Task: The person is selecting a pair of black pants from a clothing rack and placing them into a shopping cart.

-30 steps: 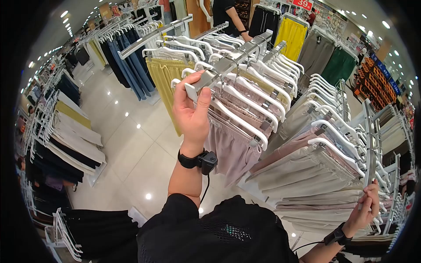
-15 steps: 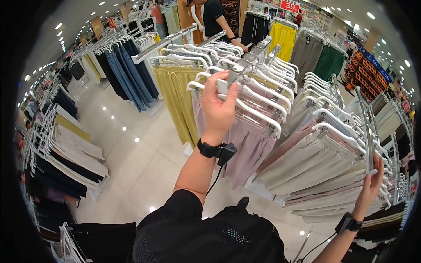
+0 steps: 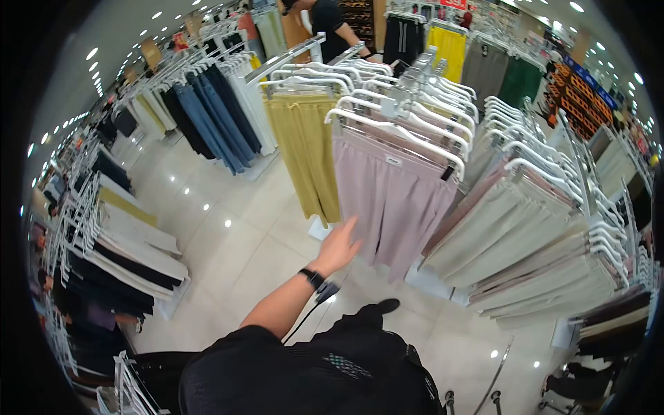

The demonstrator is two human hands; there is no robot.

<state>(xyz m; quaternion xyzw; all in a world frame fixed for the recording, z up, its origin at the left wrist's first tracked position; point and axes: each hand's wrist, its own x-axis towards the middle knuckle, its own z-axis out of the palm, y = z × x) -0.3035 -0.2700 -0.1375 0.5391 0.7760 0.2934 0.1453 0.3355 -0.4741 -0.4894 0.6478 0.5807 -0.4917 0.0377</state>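
We wear a black top (image 3: 325,387) that fills the bottom of the view. Its cloth is plain, save for a mesh panel (image 3: 346,365) across the chest, where small holes show a faint teal mark. The left sleeve (image 3: 235,342) is black too and ends near the elbow, so the forearm is bare. A black band (image 3: 311,277) circles our left wrist, just behind the left grip (image 3: 339,245). A small black box (image 3: 326,291) sits on the band, and a thin black cable (image 3: 299,324) runs from it towards the sleeve. One black shoe (image 3: 384,305) shows, round-toed.
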